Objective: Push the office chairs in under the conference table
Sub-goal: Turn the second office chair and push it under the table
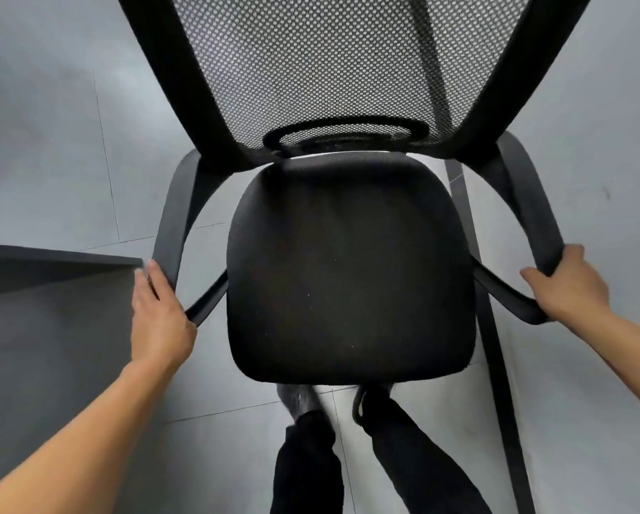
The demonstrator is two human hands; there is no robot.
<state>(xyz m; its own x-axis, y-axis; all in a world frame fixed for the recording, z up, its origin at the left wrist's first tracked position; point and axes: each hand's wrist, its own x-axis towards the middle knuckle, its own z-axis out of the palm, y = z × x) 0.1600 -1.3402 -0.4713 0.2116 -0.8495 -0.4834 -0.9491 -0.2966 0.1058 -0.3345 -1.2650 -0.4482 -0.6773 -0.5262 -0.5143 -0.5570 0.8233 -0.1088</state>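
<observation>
Gripping the curved black armrests, the left hand and right hand are each closed on one side of the black mesh-backed office chair standing between them. Just outside the left hand lies a dark grey table corner, on pale grey floor tiles.

I've got the seat dead centre: black woven cloth, matt, with pale lint specks. Far of it, the backrest is open black mesh, light floor showing through the holes, edged by a smooth matt frame. The armrests look like dark plastic with a dull sheen. Floor is grey tile, smooth, softly reflective. At left, the table is dark and matt.
</observation>
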